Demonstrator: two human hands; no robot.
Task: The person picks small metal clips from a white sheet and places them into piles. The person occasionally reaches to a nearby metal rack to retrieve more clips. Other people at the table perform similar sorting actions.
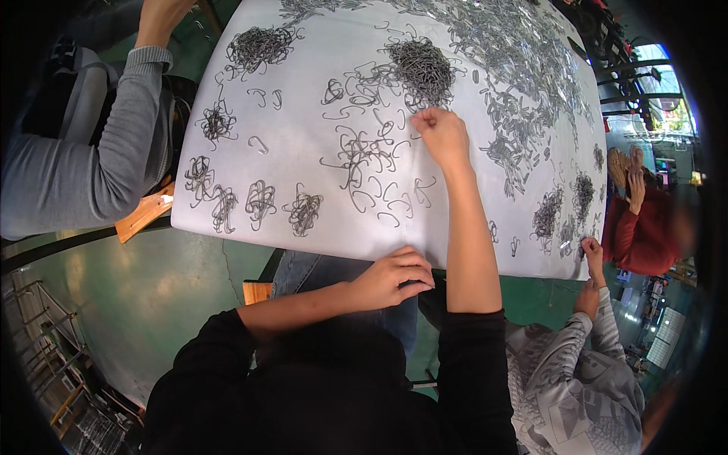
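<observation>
Bent metal wire hooks lie over the white tabletop [296, 163]. My right hand [445, 139] reaches over the middle, thumb and fingers pinched together; whatever they hold is too small to make out. Just beyond it rises a dense pile of hooks [422, 67], and to its left spreads a loose scatter of hooks [366, 155]. My left hand [394, 280] is at the table's near edge with its fingers curled and closed; anything inside is hidden. Small bunches of hooks, such as one bunch [305, 212], sit along the near left side.
Small shiny metal pieces [523, 57] cover the far right of the table. A person in a grey sleeve [125, 155] sits at the left. On the right are a person in patterned grey [572, 371] and another in red [648, 239]. A wooden seat [144, 212] stands left.
</observation>
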